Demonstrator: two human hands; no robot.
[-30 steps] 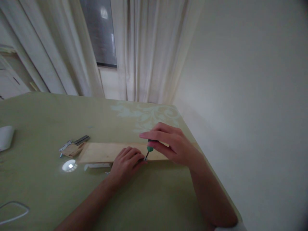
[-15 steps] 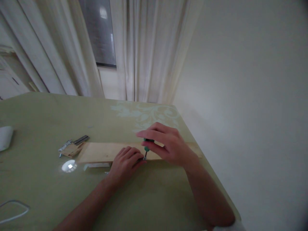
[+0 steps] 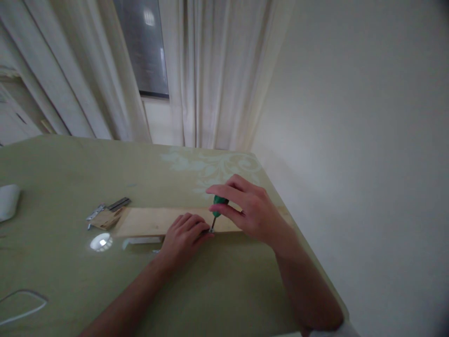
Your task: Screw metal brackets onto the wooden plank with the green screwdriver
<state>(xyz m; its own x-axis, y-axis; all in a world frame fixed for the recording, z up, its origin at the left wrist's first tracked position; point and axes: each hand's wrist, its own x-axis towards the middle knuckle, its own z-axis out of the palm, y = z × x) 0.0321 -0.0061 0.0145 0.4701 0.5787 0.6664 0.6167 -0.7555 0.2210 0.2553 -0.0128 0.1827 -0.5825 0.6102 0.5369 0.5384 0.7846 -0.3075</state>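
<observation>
A pale wooden board [image 3: 143, 221] lies lengthwise across the table. My left hand [image 3: 184, 236] grips its near edge, fingers bent over the top and thumb along the front. A small metal fitting [image 3: 211, 230] shows at the fingertips, mostly hidden by them. In my right hand [image 3: 250, 208] is a green-handled screwdriver [image 3: 220, 206], pinched between thumb and fingers. Its shaft slants down, and the tip meets the fitting at the board's edge.
Left of the board are metal rails [image 3: 119, 204] and a small wooden piece [image 3: 104, 219]. A white object [image 3: 9, 201] sits at the far left, with a pale cable [image 3: 26, 309] nearer. The table's right edge runs beside a wall [image 3: 368, 164].
My right hand has shifted slightly right and up, its fingers placed differently on the screwdriver, so more of the green handle shows. The left hand stays on the board.
</observation>
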